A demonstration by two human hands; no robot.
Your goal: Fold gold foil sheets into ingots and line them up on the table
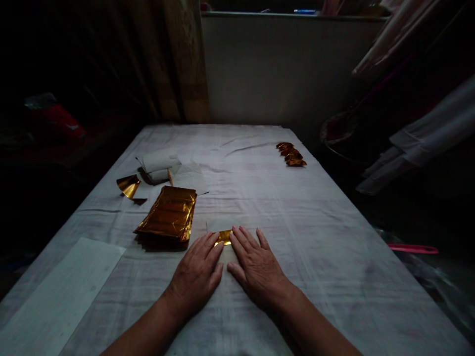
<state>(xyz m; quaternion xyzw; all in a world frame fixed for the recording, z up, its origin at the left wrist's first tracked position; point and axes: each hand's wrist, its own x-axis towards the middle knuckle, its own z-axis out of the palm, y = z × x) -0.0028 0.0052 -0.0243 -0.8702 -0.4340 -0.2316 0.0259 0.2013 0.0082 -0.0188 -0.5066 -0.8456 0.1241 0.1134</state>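
Head view: left hand [198, 272] and right hand [257, 267], open and flat, pin the gold foil [224, 237] down toward the tabletop's [297, 207] near edge.

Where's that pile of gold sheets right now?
In the head view, the gold pile lies left of centre on the cloth-covered table, just beyond the left hand and nearer the camera than the white bundle.

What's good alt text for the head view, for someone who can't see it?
The left hand and right hand lie flat, fingertips on a small gold foil piece, on a white cloth-covered table in a dim room. A stack of gold foil sheets lies just left; a row of folded gold pieces sits far right.
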